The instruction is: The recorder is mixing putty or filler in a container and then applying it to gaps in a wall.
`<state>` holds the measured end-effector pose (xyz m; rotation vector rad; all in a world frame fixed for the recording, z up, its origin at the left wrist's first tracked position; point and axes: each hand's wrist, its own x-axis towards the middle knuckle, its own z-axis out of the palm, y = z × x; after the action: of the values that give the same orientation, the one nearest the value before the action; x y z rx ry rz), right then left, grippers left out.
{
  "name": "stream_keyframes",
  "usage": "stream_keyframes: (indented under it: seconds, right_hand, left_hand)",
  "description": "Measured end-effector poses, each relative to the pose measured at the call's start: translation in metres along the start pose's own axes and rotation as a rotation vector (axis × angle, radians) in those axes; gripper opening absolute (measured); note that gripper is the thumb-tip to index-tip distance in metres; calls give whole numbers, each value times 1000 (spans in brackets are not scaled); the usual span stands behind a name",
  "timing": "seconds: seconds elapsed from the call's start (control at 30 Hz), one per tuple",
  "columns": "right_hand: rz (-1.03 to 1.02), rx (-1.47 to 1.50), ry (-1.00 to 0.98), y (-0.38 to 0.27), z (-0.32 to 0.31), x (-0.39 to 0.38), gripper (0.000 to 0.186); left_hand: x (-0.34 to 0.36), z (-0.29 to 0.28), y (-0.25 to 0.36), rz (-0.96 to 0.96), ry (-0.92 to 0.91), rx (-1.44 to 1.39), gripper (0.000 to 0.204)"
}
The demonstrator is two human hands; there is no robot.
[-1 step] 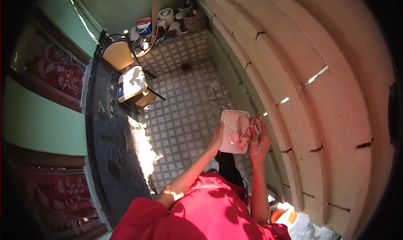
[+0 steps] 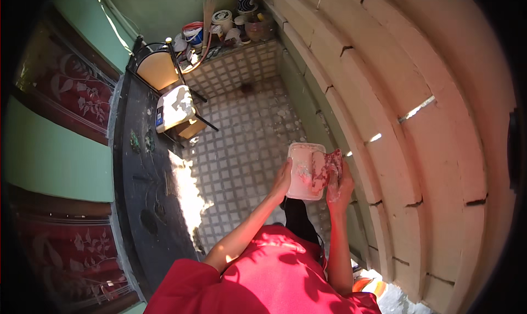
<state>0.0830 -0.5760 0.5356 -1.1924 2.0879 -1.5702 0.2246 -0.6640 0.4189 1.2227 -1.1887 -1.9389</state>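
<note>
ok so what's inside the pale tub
Pale, paste-like material shows inside the tub. The stained flat tool in the right hand overlaps its right side, so whatever lies beneath the tool cannot be seen.

Your left forearm (image 2: pixel 247 224) slants inward, elbow bent; your right forearm (image 2: pixel 338 248) reaches nearly straight ahead. Your left hand (image 2: pixel 283 181) and right hand (image 2: pixel 341 189) grip side by side, apart.
</note>
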Motion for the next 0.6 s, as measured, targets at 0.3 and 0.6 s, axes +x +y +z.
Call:
stream_keyframes:
  seconds: [0.3,0.6]
  right_hand:
    - [15,-30,-272,-51,122,178,29]
    - [-104,24,-429,-44,235,281,30]
  left_hand:
    - [129,-64,115,99,168,-184,69]
    - [236,-123,192,139,376,-264,65]
